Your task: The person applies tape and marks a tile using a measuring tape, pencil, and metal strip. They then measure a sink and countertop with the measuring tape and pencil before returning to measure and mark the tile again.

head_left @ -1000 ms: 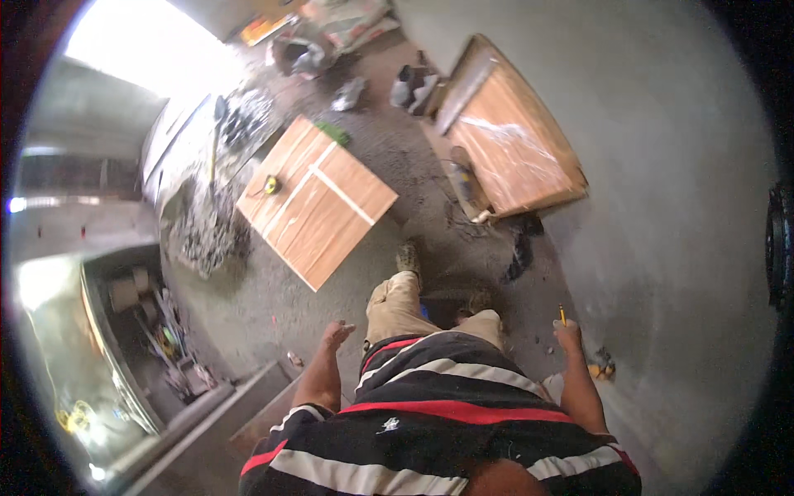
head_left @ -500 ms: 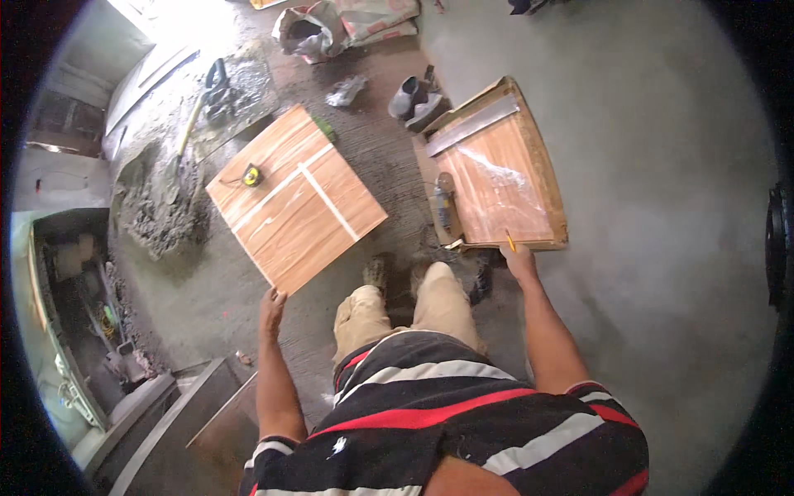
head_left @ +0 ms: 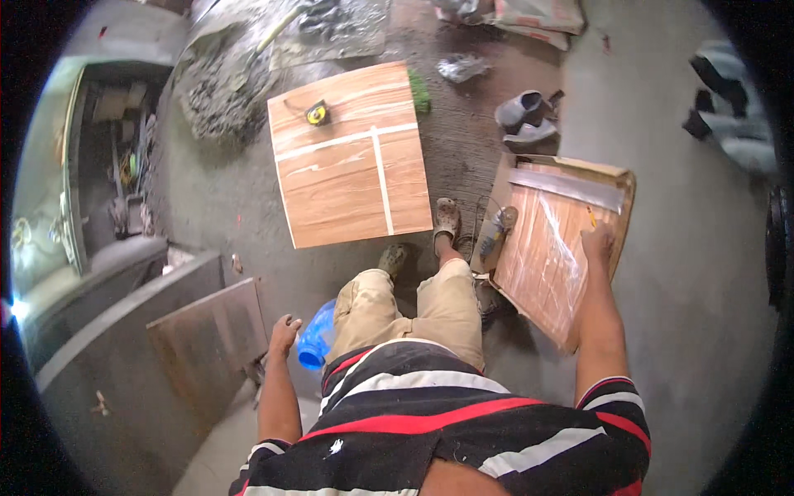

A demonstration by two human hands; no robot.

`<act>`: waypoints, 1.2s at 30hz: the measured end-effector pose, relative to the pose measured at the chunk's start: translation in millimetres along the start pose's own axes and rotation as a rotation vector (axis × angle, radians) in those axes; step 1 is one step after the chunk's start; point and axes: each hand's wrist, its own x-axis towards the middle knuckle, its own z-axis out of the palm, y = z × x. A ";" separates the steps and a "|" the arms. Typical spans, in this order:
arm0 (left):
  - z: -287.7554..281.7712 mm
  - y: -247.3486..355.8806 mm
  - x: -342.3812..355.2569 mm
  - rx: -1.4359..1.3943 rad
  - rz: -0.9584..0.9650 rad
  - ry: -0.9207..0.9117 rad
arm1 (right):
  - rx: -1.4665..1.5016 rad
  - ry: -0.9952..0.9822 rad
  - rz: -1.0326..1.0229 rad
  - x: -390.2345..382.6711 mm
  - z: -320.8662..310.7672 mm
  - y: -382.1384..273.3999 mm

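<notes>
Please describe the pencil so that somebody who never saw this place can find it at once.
On the picture's right side, find the open cardboard box holding a wood-patterned panel. The right hand is over it, gripping the yellow pencil. The pencil is thin and small, unlike the wide grey strip lying across the panel's far end.

You've got a smooth, wood-look tile [head_left: 339, 202], glossy plastic film [head_left: 556, 227] in a matt cardboard box [head_left: 630, 186], metal-looking strip [head_left: 566, 190], rough mortar [head_left: 217, 99], translucent plastic jug [head_left: 318, 337], cloth shirt [head_left: 438, 401].
</notes>
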 end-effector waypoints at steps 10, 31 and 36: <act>69.1 137.1 -32.6 0.005 0.016 -0.117 | -0.659 -0.013 -0.395 137.7 24.4 11.2; 86.0 159.9 4.4 0.069 -0.010 -0.121 | -0.840 -0.352 -0.376 190.4 44.4 -30.6; 92.8 165.3 4.0 0.012 0.036 -0.119 | -0.903 -0.419 -0.472 171.5 31.1 -62.2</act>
